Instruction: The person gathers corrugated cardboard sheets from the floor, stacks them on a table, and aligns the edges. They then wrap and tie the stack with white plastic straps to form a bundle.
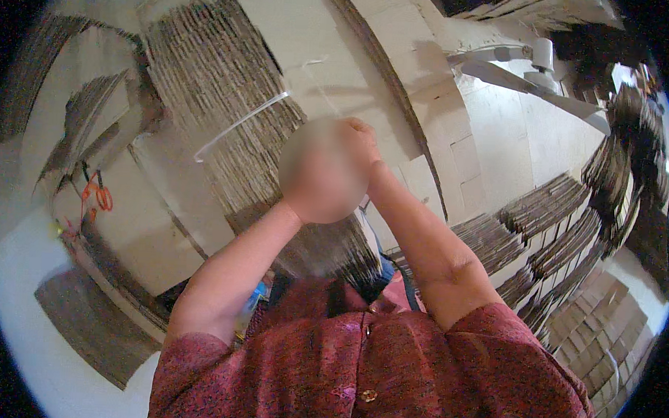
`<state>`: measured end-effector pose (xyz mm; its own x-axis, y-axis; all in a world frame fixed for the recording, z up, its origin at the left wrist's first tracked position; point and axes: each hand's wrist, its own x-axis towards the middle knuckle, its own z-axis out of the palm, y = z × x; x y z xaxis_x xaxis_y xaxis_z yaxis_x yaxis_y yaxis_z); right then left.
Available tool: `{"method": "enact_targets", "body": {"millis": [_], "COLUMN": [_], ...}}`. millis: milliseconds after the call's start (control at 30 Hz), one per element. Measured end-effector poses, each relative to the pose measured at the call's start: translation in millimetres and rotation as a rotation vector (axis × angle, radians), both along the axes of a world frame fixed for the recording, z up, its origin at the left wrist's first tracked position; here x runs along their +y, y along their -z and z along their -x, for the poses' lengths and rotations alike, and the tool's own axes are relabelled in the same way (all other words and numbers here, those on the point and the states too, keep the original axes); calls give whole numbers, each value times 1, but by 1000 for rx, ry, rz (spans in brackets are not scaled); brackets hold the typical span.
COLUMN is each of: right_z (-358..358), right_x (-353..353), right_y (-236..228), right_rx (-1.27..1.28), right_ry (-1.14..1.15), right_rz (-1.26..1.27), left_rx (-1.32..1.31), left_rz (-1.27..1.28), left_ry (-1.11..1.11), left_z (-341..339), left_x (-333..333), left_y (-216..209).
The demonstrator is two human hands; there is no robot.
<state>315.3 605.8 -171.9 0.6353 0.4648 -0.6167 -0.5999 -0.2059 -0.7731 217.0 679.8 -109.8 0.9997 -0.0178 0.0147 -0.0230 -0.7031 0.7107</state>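
Note:
Both my hands meet over a strapped stack of flattened brown cardboard [228, 75], its ribbed edges facing up. A round blurred patch covers my left hand [316, 189] and its fingers, so what it holds cannot be seen. Beside it, my right hand [363, 141] shows its back and bent fingers; the fingertips run into the blur, and anything in them is hidden. A white strap [240, 127] crosses the stack just left of my hands.
Large flat cardboard sheets [342, 65] lie beyond my hands. More cardboard bundles [546, 205] stand at the right, near a pale metal arm [538, 80]. Farther left hangs an orange cord [97, 193]. A brown cardboard piece [94, 325] lies on the pale floor at lower left.

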Motion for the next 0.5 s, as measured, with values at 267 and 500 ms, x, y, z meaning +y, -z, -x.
{"method": "enact_targets", "body": {"millis": [267,500], "right_z": [12,39], "right_x": [-6,15], "right_y": [-89,-144], "right_rx": [-341,-482], "right_ry": [-257,-757], "right_rz": [-190,12], "left_rx": [-55,202], "left_rz": [-83,174], "left_ry": [-30,-287], "left_z": [-2,48], "left_x": [13,18], "left_y": [-36,-52]}}
